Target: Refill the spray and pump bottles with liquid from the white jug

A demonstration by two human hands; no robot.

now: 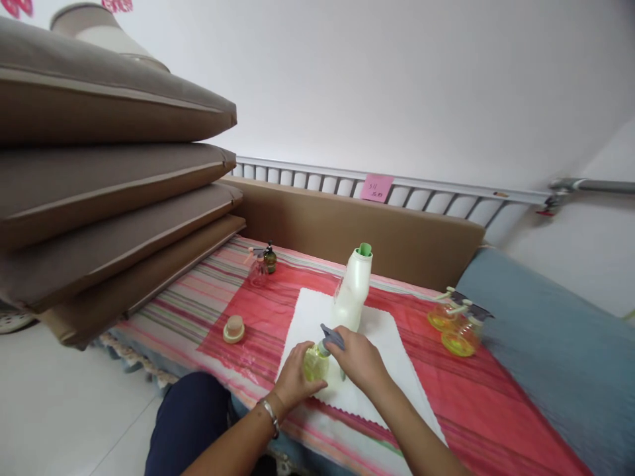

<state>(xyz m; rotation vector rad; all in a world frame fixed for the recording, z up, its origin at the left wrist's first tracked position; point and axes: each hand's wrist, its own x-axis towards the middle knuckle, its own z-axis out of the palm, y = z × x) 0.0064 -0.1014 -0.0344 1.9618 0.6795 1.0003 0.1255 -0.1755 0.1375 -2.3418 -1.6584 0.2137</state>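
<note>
My left hand is wrapped round a small yellow-green spray bottle standing on a white cloth. My right hand is closed over the bottle's grey spray head. Just behind them on the cloth stands a tall white bottle with a green cap, upright.
The cloth lies on a red striped cover. A round tan lid lies to the left, two small bottles stand at the back left, yellow spray bottles at the right. Stacked brown cushions overhang on the left; a blue cushion lies right.
</note>
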